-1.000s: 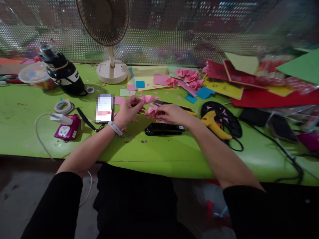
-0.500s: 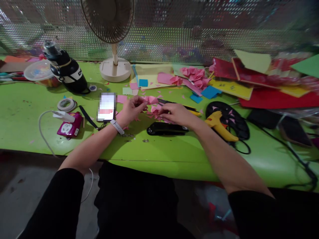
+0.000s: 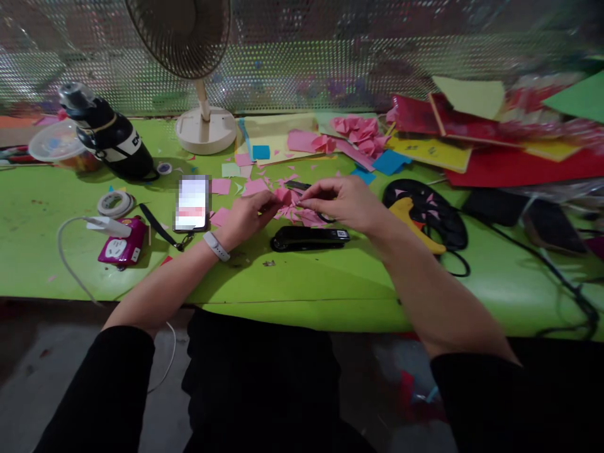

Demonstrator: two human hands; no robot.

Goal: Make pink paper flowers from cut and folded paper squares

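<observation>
My left hand (image 3: 251, 215), with a white watch band at the wrist, pinches a folded pink paper piece (image 3: 285, 196) above the bench. From the other side, the thumb and forefinger of my right hand (image 3: 343, 200) close on the edge of that same piece. Below both hands lies a black stapler (image 3: 311, 238). Pink paper scraps (image 3: 309, 218) are spread under my fingers. Partly covered by my right hand, a dark tool (image 3: 297, 185), seemingly scissors, rests on the bench.
A phone (image 3: 192, 202), white tape roll (image 3: 115, 203) and purple power socket (image 3: 123, 242) lie left. Behind stand a black bottle (image 3: 116, 139) and a fan (image 3: 205, 130). Crumpled pink paper (image 3: 361, 133) sits at the back; a black pad (image 3: 448, 217) and coloured sheets (image 3: 509, 165) are right.
My right hand has risen from the lower pink paper and come to the piece in my left hand. The view has shifted slightly, moving the bench things leftward.
</observation>
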